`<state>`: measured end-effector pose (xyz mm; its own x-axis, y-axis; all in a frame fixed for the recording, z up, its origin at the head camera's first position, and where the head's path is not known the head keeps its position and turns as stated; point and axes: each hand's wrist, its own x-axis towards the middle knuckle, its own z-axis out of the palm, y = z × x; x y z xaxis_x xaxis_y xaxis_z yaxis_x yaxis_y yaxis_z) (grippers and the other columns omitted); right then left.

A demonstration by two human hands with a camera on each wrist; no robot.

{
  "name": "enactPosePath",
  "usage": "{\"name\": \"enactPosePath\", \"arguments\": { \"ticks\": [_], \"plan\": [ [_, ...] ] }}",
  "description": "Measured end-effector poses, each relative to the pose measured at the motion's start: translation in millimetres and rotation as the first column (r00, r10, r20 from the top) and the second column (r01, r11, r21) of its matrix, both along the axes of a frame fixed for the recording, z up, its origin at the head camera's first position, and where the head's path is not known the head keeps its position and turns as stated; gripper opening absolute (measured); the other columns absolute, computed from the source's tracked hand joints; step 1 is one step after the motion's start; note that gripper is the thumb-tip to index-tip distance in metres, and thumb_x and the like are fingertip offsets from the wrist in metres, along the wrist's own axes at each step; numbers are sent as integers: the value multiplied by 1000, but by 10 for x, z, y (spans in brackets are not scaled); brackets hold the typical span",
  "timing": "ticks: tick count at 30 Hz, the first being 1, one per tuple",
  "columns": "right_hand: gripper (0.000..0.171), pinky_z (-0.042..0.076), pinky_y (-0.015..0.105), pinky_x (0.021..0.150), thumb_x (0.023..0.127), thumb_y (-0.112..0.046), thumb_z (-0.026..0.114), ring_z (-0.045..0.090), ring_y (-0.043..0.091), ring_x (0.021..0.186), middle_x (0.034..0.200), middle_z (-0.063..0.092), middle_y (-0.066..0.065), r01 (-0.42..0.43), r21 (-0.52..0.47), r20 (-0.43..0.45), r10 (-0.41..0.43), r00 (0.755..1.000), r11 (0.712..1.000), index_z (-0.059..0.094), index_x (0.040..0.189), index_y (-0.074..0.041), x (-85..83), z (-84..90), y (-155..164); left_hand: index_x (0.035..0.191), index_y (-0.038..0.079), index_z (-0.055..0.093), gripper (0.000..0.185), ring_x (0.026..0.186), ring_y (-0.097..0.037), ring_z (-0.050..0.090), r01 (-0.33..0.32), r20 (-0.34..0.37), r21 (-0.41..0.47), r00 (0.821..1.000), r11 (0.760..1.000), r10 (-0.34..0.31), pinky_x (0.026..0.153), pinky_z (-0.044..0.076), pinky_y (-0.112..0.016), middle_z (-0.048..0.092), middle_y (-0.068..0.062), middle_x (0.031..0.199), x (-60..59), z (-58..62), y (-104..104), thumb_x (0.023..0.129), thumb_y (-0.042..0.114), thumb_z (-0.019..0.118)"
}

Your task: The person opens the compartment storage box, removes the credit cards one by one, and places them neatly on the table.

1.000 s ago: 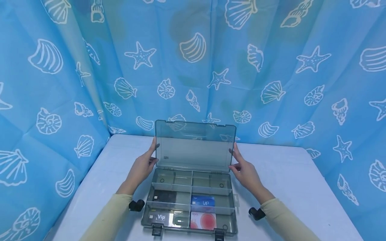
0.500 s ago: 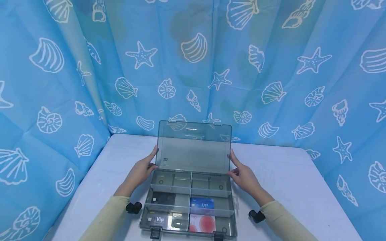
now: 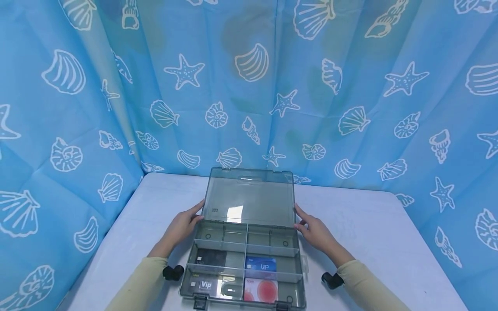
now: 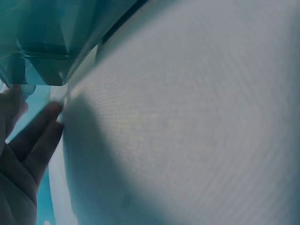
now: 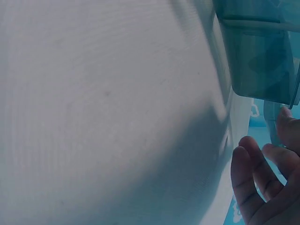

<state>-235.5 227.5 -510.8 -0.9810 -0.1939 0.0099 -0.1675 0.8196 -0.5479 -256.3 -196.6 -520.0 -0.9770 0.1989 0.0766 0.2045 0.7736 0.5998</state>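
While the lid is tilted back, the scene is set out as follows:

Box: a grey, see-through plastic case (image 3: 243, 263) is seen lying flat on the white surface (image 3: 373, 242), near the front edge and about the middle of its width.

Lid: a smoky clear lid (image 3: 249, 196) is hinged at the far side of the box and is leaned back away from the person, so the inside is left open to view; a bright reflection is shown low on it.

Compartments: the inside is split by thin walls into a far row of small sections and two nearer rows, left and right.

Cards: a dark card (image 3: 210, 257) is lodged in the middle left section, a blue card (image 3: 260, 264) marked VIP in the middle right, a grey card (image 3: 204, 284) marked Vip in the near left, and a pink and red card (image 3: 260, 288) in the near right.

Latches: two dark clips (image 3: 200, 301) are seen on the near rim.

Left hand: the left hand (image 3: 183, 224) is laid against the lid's left edge near the hinge, fingers fairly straight; no closed grip is shown.

Right hand: the right hand (image 3: 314, 231) is set against the lid's right edge in the same way, fingers loosely extended.

Backdrop: a blue curtain (image 3: 350, 86) printed with shells and starfish is hung behind and beside the surface.
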Motion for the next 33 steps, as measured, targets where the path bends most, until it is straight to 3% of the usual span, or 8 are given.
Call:
{"name": "enactPosePath", "arguments": {
  "ticks": [7, 14, 24, 33],
  "plan": [
    [62, 56, 52, 98, 105, -20, 60, 65, 34, 114, 155, 46, 18, -26, -7, 8, 26, 1000, 1000, 32, 159, -7, 4, -30, 29, 158, 13, 39, 53, 141, -37, 45, 16, 23, 4, 1000, 1000, -17, 117, 37, -54, 45, -15, 155, 6, -3, -6, 108, 22, 53],
    [57, 42, 60, 112, 107, -24, 55, 50, 43, 135, 155, 45, 20, -9, -36, 82, 12, 997, 999, 36, 157, -6, -6, -54, 35, 156, 10, 40, 51, 143, -38, 42, 18, 66, 32, 998, 999, -20, 118, 34, -55, 44, -15, 157, 15, 33, -8, 108, 24, 51],
    [57, 45, 60, 109, 106, -26, 56, 49, 44, 136, 152, 49, 19, 40, -84, 135, -29, 990, 996, 38, 157, -8, 31, -47, 13, 155, 11, 43, 49, 143, -37, 42, 5, 105, 46, 994, 999, -10, 119, 34, -56, 47, -14, 155, 11, 12, -24, 109, 26, 51],
    [50, 55, 55, 98, 106, -25, 58, 60, 40, 123, 133, 66, 16, 1, -99, 51, 4, 999, 995, 49, 151, -6, 98, -29, 76, 151, 11, 50, 44, 141, -34, 47, -19, 103, 77, 995, 997, 11, 117, 38, -54, 54, -12, 150, 70, 17, -61, 109, 24, 50]
  ]
}}
